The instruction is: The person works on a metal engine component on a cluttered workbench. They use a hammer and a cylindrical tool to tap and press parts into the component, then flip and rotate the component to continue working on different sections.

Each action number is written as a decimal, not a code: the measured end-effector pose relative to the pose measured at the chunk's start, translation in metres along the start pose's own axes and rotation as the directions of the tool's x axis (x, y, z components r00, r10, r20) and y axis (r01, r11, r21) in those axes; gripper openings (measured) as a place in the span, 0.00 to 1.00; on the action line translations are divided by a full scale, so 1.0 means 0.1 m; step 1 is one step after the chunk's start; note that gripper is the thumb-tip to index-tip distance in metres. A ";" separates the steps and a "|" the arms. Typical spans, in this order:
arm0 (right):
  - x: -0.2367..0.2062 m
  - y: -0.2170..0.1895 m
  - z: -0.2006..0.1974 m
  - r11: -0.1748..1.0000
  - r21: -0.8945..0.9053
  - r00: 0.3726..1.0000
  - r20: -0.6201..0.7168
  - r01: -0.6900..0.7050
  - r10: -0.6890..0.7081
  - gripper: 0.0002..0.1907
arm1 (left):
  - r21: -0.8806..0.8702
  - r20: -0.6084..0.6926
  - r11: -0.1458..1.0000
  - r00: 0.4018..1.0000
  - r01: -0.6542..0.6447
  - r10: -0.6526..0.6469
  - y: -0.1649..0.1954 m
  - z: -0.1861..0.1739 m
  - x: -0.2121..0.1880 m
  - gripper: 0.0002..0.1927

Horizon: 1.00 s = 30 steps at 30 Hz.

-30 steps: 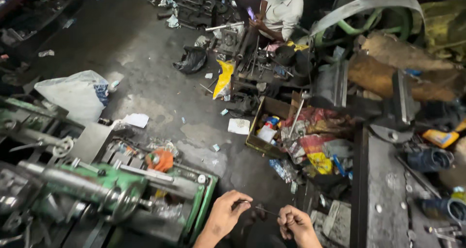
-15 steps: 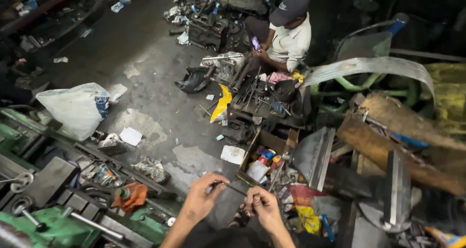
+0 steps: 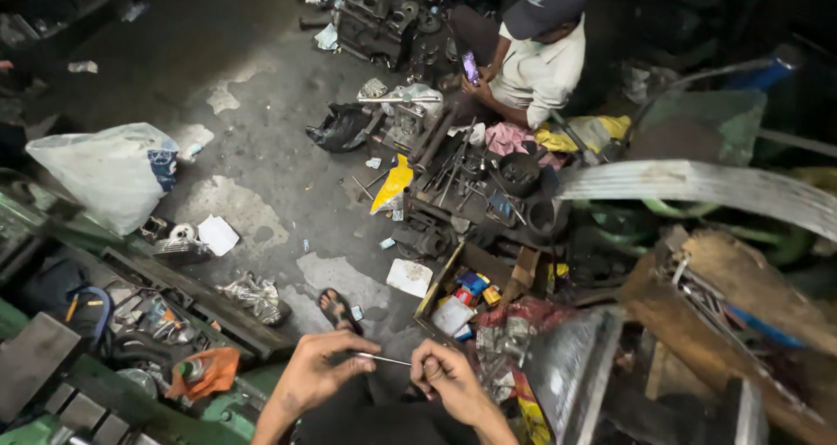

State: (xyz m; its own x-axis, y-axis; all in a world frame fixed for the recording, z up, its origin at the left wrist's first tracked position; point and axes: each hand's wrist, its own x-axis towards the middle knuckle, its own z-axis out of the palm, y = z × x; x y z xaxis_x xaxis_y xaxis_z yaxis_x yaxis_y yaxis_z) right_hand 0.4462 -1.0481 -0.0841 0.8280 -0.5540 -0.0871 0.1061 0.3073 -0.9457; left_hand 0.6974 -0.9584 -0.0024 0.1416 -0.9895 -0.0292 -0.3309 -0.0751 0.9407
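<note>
- A thin metal rod (image 3: 384,359), pale and straight, ran between the person's two hands, low in the head view; it was pinched at both ends and lay nearly level, tilted a little down towards the right hand.
- The left hand (image 3: 321,371) had its fingers (image 3: 353,364) closed lightly on the rod's left end, thumb against forefinger, the other fingers curled loosely beneath.
- The right hand (image 3: 445,375) was curled into a near fist, its fingers (image 3: 429,364) shut over the rod's right end, so that tip was hidden inside the grip.
- To my eye, handling so slim a piece well would call for gripping close to the ends, with even pressure from both sides, so it neither bowed nor slipped.
- Only the bare middle stretch of the rod showed between the fingertips; nothing else touched it.
- Just beyond the left fingers a sandalled foot (image 3: 337,309) rested on the grey floor (image 3: 261,88).
- Past the right fingers stood an open cardboard box (image 3: 466,292) of small coloured packets.
- Further off, well apart from the hands, another person in a dark cap (image 3: 536,53) sat among metal parts.
</note>
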 end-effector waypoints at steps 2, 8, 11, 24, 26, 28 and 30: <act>0.30 -0.07 -0.03 0.999 -0.005 0.999 0.008 0.031 -0.031 0.23 | 0.013 0.020 1.000 1.000 -0.020 0.020 -0.12 -0.16 0.13 0.13; 1.57 -0.28 0.05 0.996 -0.087 0.999 -0.031 0.005 -0.008 0.21 | -0.148 -0.264 0.989 0.962 0.026 -0.065 -0.56 -0.64 0.62 0.09; 2.42 -0.43 0.32 0.936 -0.305 0.984 -0.035 -0.175 0.172 0.19 | -0.185 -0.394 0.979 0.906 0.086 -0.154 -0.84 -1.21 0.88 0.12; 5.99 -0.61 2.03 0.850 -0.509 0.916 0.260 -0.138 0.304 0.11 | -0.402 -0.374 0.908 0.883 0.123 -0.285 -1.82 -4.00 1.76 0.14; 6.43 -0.66 2.12 0.863 -0.499 0.911 0.312 -0.083 0.268 0.11 | -0.443 -0.376 0.888 0.875 0.120 -0.306 -2.04 -4.42 1.95 0.18; 6.88 -0.68 2.17 0.906 -0.422 0.909 0.364 -0.034 0.203 0.08 | -0.506 -0.435 0.863 0.861 0.009 -0.264 -2.32 -4.92 2.16 0.17; 7.36 -0.64 2.18 0.935 -0.349 0.907 0.411 0.061 0.094 0.05 | -0.598 -0.491 0.797 0.825 -0.084 -0.281 -2.61 -5.33 2.42 0.17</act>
State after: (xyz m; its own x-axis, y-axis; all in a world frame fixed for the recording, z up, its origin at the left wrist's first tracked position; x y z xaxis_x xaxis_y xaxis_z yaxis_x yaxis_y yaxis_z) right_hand 1.1692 -1.3068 -0.0189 0.9870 -0.1556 -0.0395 -0.0425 -0.0161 -0.9990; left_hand 1.3152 -1.1126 -0.0753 0.6678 -0.7341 -0.1229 0.2827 0.0975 0.9542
